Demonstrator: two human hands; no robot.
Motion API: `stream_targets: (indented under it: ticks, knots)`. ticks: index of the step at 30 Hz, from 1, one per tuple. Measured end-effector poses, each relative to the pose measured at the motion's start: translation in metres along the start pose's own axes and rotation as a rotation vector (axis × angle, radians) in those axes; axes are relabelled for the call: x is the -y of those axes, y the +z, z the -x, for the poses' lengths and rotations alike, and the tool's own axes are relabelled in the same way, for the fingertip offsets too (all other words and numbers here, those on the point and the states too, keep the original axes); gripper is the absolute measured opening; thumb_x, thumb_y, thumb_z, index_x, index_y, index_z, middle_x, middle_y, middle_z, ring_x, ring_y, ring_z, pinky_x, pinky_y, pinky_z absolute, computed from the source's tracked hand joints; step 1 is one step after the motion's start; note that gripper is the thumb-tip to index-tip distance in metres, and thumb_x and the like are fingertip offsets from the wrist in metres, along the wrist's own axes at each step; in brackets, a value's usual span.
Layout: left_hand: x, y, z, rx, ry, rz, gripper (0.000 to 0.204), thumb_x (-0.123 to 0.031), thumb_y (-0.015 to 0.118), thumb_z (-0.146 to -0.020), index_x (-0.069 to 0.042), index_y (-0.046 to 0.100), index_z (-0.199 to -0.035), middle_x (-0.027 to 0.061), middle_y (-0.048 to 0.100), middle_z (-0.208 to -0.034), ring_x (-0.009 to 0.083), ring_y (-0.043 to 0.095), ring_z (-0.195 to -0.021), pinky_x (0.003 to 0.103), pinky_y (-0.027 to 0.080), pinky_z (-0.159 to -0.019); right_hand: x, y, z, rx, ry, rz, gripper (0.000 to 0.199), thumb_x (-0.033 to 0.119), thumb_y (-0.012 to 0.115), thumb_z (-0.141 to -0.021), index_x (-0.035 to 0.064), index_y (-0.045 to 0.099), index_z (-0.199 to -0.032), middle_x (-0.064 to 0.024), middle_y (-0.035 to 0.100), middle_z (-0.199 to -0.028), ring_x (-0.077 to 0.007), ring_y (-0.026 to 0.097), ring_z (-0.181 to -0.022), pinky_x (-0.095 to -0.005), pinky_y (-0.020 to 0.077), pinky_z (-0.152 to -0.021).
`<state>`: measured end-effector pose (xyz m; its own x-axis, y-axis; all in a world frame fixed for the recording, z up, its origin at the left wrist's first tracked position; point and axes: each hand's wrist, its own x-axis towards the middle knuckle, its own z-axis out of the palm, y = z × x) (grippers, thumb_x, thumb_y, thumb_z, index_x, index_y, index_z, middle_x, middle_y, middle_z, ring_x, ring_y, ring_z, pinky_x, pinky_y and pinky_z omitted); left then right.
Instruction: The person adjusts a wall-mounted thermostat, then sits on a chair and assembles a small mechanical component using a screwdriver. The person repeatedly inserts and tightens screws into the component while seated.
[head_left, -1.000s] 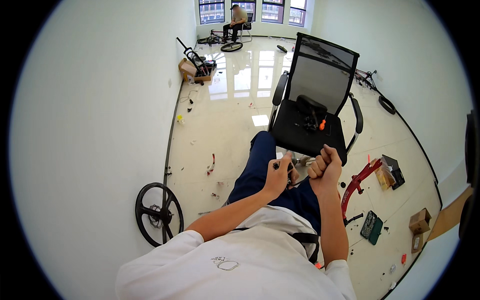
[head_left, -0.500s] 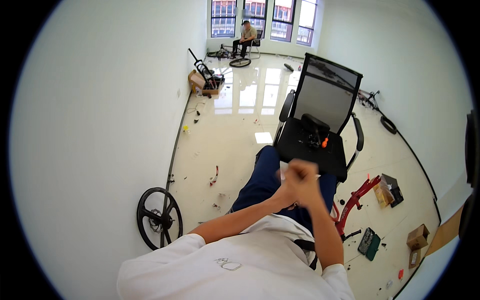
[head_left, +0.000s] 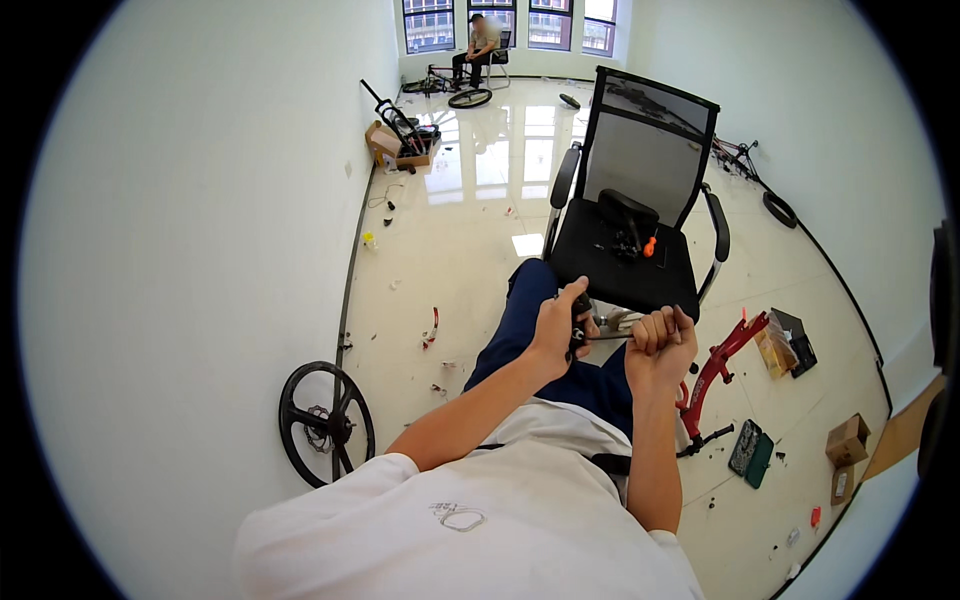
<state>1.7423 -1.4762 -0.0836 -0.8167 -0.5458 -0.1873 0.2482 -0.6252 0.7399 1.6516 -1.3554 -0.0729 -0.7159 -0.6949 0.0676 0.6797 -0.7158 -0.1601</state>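
My left hand [head_left: 556, 338] is closed around a small black part [head_left: 579, 326] with a round metal spot on it; its kind cannot be made out. A thin metal-shafted tool [head_left: 612, 336] runs sideways from that part into my right fist [head_left: 661, 345]. The fist hides the tool's handle. Both hands are over my lap, just short of the black office chair [head_left: 625, 275]. On its seat lie a black bicycle saddle [head_left: 628, 210], small black parts and an orange-handled screwdriver [head_left: 649, 246].
A black spoked wheel [head_left: 290, 415] leans by the left wall. Right of my legs are a red bicycle frame [head_left: 708, 375], an open green tool case [head_left: 750, 455] and cardboard boxes [head_left: 847, 440]. Small parts are scattered over the floor. At the far windows a person [head_left: 480, 48] sits.
My hands were blurred and close together; now they are apart, with the metal shaft showing between them. The whole view has shifted slightly, with the room sitting higher in it.
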Motion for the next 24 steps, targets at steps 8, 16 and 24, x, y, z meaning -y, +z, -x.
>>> stream_targets:
  ticks: [8, 16, 24]
  knots:
    - [0.037, -0.001, 0.004, 0.019, 0.374, -0.262, 0.047, -0.036, 0.055, -0.096, -0.005, 0.049, -0.06, 0.0029, 0.052, -0.057, 0.0074, 0.045, -0.047, 0.024, 0.036, -0.042, -0.032, 0.01, 0.023, -0.232, -0.025, 0.358, 0.031, 0.019, 0.054, -0.09, 0.0133, 0.031, -0.068, 0.004, 0.02, -0.055, -0.0098, 0.017, -0.045, -0.0261, 0.0225, -0.043]
    - [0.054, -0.022, -0.025, 0.248, 0.057, -0.456, 0.029, -0.024, 0.057, -0.094, 0.003, 0.062, -0.083, -0.0018, 0.048, -0.064, 0.0075, 0.048, -0.055, 0.023, 0.039, -0.052, -0.03, 0.009, 0.037, 0.591, -0.592, 1.977, 0.016, 0.013, 0.066, -0.081, 0.0013, 0.054, -0.08, -0.0108, 0.053, -0.055, -0.0262, 0.056, -0.046, -0.0318, 0.0419, -0.044]
    - [0.022, 0.0, 0.01, 0.2, -0.024, -0.655, 0.044, -0.036, 0.059, -0.091, -0.002, 0.057, -0.065, 0.003, 0.053, -0.058, 0.0106, 0.05, -0.051, 0.026, 0.037, -0.042, -0.015, -0.002, 0.035, 0.564, -0.485, 1.908, 0.012, 0.01, 0.062, -0.085, -0.0008, 0.058, -0.08, -0.0107, 0.059, -0.06, -0.0254, 0.057, -0.048, -0.0311, 0.0436, -0.048]
